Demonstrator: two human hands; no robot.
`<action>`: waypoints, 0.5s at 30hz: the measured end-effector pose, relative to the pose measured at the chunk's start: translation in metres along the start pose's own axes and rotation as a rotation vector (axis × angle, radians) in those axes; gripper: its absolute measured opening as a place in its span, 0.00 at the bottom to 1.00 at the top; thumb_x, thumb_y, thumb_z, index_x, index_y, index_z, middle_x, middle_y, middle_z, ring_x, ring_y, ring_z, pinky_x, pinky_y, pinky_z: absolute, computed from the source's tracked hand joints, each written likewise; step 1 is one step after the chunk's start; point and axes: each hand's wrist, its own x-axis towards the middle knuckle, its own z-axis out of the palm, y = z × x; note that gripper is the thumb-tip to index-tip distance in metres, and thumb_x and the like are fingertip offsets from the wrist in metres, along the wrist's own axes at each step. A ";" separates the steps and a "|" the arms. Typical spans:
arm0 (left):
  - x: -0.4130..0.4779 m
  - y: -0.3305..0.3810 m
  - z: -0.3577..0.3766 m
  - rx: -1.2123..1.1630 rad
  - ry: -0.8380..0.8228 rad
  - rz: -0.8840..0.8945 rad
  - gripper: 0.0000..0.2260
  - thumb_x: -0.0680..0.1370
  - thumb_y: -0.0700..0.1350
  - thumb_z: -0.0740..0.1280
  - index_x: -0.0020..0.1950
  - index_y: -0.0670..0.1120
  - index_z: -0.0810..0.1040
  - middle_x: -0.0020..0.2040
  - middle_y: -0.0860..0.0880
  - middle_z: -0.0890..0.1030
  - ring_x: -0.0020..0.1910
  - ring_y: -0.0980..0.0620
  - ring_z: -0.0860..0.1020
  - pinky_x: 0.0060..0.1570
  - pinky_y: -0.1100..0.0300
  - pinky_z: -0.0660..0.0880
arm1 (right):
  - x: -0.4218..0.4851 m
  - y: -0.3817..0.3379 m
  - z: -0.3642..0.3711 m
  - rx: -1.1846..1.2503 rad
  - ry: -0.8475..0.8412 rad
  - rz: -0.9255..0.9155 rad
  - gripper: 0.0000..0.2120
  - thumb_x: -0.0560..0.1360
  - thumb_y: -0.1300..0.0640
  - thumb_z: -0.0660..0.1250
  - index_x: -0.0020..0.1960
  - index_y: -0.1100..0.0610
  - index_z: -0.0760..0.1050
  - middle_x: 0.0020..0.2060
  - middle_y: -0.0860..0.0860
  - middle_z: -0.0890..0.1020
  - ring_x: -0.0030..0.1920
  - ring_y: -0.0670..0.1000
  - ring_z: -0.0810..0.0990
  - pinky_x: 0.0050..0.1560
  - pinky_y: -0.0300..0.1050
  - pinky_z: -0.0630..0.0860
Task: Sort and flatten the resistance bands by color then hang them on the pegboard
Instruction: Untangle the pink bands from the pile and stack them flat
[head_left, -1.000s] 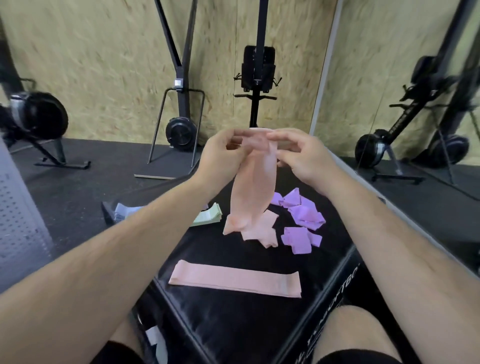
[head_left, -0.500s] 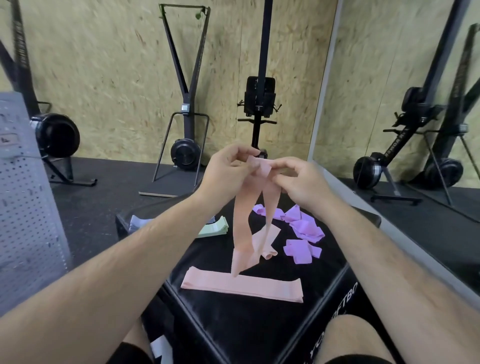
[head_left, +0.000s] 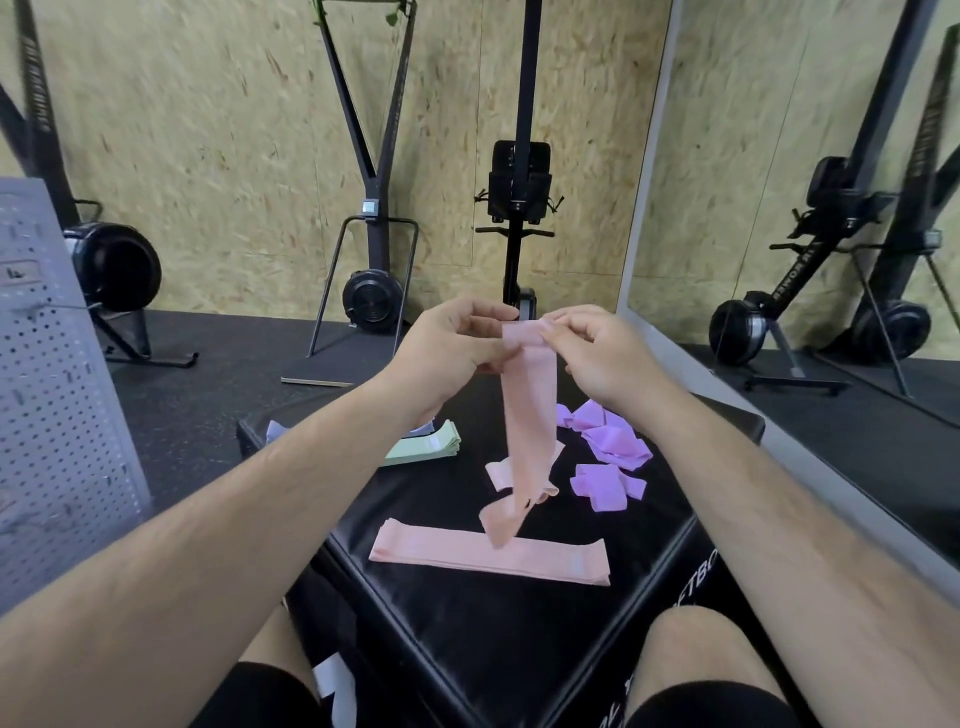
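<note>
Untwisted since a moment ago, the pink band hangs as one flat strip. Left of the plyo box stands the pegboard, with open floor between. The left hand and right hand pinch its top edge high, letting it drop straight over the flattened pink band near the front edge. Crumpled purple bands crowd the right edge.

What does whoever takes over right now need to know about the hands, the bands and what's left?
Hands: left hand and right hand both pinch the top of the held pink band, which hangs over the black box.
Done: flat pink band and green stack lie flattened on the box.
Left: flatten the held one, the crumpled pink band and the purple bands. No bands show on the pegboard yet.
</note>
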 end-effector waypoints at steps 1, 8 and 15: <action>-0.001 -0.001 0.000 -0.011 0.004 -0.004 0.11 0.74 0.32 0.74 0.54 0.42 0.82 0.42 0.45 0.81 0.37 0.51 0.79 0.42 0.62 0.78 | -0.001 0.001 0.001 -0.002 -0.003 0.008 0.15 0.82 0.50 0.64 0.45 0.58 0.83 0.53 0.39 0.78 0.48 0.40 0.76 0.58 0.46 0.75; -0.001 -0.013 0.006 0.017 0.075 0.053 0.07 0.76 0.35 0.73 0.48 0.46 0.82 0.38 0.50 0.82 0.38 0.52 0.80 0.44 0.57 0.81 | -0.012 0.007 0.002 0.009 0.072 0.079 0.21 0.79 0.42 0.67 0.45 0.61 0.79 0.33 0.52 0.79 0.33 0.47 0.76 0.43 0.47 0.77; -0.005 -0.012 0.015 0.105 0.040 0.121 0.14 0.80 0.27 0.59 0.55 0.39 0.81 0.45 0.48 0.84 0.42 0.55 0.84 0.46 0.60 0.82 | -0.019 0.001 0.010 0.099 0.084 0.108 0.06 0.79 0.49 0.70 0.50 0.51 0.80 0.43 0.47 0.86 0.43 0.46 0.83 0.47 0.42 0.79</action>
